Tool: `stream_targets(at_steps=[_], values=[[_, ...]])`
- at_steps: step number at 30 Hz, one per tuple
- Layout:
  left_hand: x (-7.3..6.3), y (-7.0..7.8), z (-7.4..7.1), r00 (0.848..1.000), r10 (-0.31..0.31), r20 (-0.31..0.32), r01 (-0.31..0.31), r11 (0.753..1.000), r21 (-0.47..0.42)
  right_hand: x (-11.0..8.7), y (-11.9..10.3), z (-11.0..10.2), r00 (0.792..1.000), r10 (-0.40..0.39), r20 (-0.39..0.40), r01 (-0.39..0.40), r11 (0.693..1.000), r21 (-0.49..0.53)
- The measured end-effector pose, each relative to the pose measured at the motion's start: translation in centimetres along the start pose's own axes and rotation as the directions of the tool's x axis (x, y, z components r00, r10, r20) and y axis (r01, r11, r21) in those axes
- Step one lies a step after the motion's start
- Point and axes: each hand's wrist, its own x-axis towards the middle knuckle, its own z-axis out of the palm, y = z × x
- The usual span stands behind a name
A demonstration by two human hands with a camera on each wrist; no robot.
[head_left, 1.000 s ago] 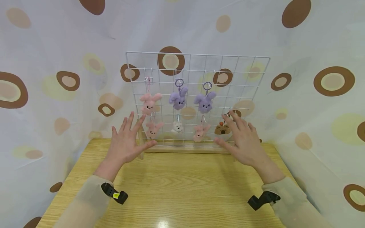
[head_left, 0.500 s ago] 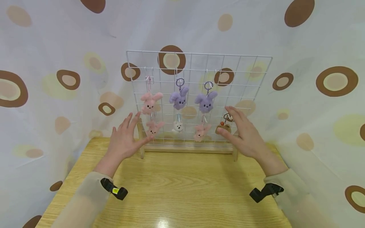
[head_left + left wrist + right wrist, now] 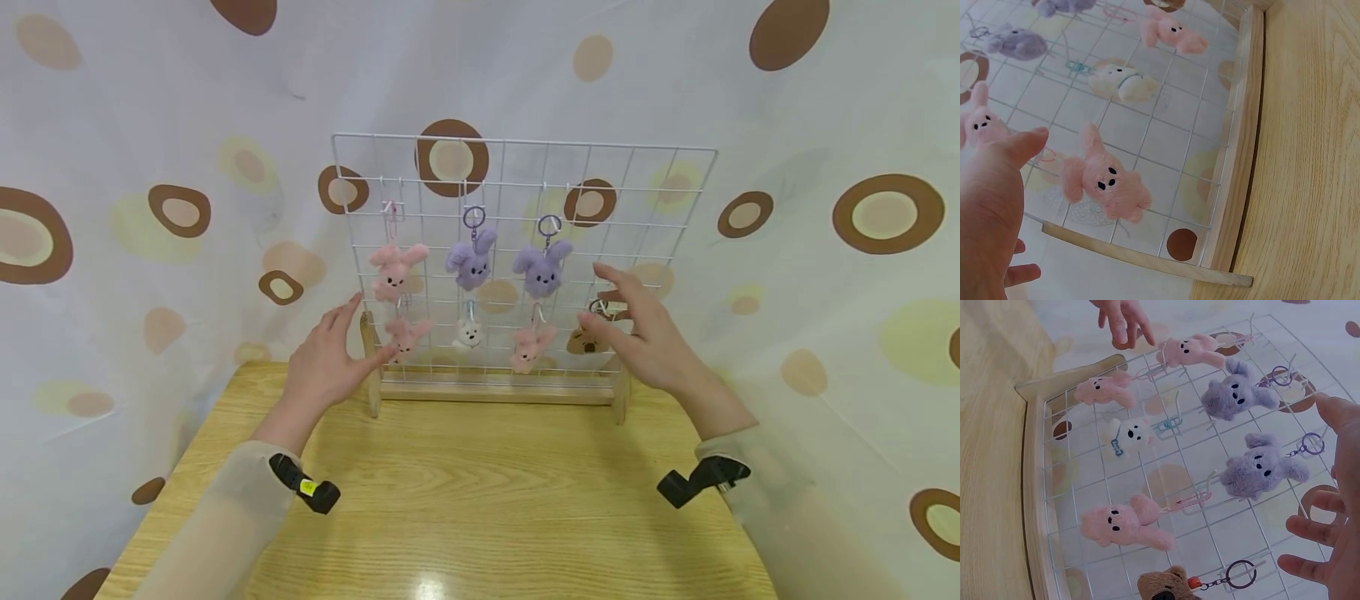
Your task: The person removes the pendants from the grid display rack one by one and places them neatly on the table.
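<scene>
Left hand [image 3: 321, 367] and right hand [image 3: 654, 343] have moved out toward the sides of the rack [image 3: 495, 392], each grip spread, and the brown bear [image 3: 1163, 581] hanging low on the rack's right looks soft and light — pinch it by its ring [image 3: 1241, 588].

The left arm [image 3: 217, 517] and right arm [image 3: 795, 517] stretch forward in pale sleeves [image 3: 251, 467], slanting inward, with the hands raised well apart. The left hand [image 3: 322, 358] has its thumb [image 3: 372, 361] straight out toward the middle, away from the fingers. The right hand [image 3: 651, 337] faces it, thumb [image 3: 604, 332] likewise extended, fingers separated and slightly bent.
</scene>
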Motion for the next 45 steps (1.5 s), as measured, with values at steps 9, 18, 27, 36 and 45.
stream_targets(at_steps=[9, 18, 27, 36, 45], values=[[0.7, -0.5, 0.8, 0.998, -0.055, -0.018, 0.052, 0.988, -0.145, 0.9, -0.1, -0.3, 1.0, 0.021, -0.002, -0.021, 0.998, 0.065], [1.7, -0.5, 1.7, 0.991, -0.123, -0.049, 0.101, 0.942, -0.32, 2.0, 0.1, -0.6, 0.999, 0.039, -0.016, -0.037, 0.994, 0.107], [2.2, -0.8, 2.1, 0.99, -0.123, -0.075, 0.086, 0.922, -0.378, 3.1, 0.1, -0.7, 1.0, 0.017, -0.025, -0.014, 0.994, 0.111], [2.3, -1.1, 2.4, 0.987, -0.128, -0.094, 0.081, 0.915, -0.394, 4.0, -0.4, -0.7, 0.999, 0.042, -0.032, -0.039, 0.995, 0.088], [2.4, -1.4, 2.6, 0.984, -0.134, -0.119, 0.075, 0.91, -0.407, 4.7, -0.5, -1.0, 0.998, 0.047, -0.045, -0.043, 0.996, 0.077]])
